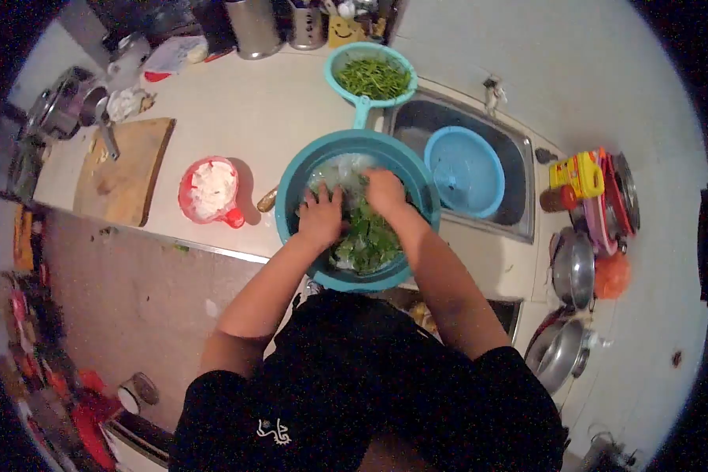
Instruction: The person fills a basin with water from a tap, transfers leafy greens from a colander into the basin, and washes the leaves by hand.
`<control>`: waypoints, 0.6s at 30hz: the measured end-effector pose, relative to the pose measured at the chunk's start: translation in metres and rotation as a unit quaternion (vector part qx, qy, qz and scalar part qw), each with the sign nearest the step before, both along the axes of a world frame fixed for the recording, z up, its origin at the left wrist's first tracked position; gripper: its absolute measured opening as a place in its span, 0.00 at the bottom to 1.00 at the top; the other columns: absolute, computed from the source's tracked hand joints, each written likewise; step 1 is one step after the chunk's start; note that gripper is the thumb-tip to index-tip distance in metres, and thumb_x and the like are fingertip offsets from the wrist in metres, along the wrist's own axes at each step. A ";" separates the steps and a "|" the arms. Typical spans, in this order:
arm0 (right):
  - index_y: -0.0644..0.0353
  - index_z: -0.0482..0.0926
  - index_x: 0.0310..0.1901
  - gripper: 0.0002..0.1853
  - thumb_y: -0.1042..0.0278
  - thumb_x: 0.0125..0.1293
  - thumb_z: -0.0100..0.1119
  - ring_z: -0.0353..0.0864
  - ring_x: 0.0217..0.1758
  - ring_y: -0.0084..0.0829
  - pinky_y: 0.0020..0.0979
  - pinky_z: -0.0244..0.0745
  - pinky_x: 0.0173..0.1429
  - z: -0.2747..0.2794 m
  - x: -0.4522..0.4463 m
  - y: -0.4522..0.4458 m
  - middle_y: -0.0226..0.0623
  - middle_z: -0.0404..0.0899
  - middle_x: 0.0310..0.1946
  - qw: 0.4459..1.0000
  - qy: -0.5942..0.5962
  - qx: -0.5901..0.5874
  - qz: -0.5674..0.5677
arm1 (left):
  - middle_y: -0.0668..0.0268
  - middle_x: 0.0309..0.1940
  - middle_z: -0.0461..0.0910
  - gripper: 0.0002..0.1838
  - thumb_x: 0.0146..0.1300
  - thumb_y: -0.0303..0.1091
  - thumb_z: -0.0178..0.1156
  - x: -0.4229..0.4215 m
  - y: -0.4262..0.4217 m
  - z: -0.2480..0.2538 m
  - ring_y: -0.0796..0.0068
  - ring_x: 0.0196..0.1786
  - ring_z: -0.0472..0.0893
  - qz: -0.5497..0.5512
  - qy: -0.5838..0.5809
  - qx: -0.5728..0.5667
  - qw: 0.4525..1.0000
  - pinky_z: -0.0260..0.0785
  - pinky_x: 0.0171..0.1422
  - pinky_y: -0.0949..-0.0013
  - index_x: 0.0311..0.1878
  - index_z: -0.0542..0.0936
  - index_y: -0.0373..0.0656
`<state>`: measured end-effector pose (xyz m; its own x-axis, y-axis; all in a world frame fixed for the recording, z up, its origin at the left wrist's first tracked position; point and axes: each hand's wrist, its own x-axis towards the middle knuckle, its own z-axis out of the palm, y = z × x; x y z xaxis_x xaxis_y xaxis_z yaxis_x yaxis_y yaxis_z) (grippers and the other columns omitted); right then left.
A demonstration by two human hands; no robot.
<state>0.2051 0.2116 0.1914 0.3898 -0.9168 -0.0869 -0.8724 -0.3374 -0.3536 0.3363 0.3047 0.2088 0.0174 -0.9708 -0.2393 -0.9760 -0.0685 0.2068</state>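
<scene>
- We have the leafy greens (374,245) lying wet in the big teal tub (315,146), with water around them.
- We judge this work to be partway: these greens are loose in the water and none is being lifted out.
- More greens (374,77) sit in the colander (362,112) beyond the tub; whether that lot is finished, we cannot tell.
- The blue basin (464,175) rests in the sink (532,204), to the right of the tub.
- Our left hand (320,219) reaches in with fingers spread, at the left edge of the greens.
- Our right hand (385,193) is curled and blurred over their far part; we cannot tell whether it grips any.
- The hands are apart, and most visible leaves lie between our forearms, nearer our body.
</scene>
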 end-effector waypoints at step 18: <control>0.56 0.74 0.42 0.18 0.79 0.45 0.48 0.66 0.51 0.42 0.38 0.63 0.53 -0.025 0.008 -0.014 0.40 0.71 0.43 0.981 0.079 0.014 0.176 | 0.54 0.58 0.57 0.28 0.45 0.39 0.60 -0.001 0.030 0.002 0.52 0.61 0.56 0.021 0.043 -0.149 0.988 0.51 0.60 0.53 0.52 0.67 0.41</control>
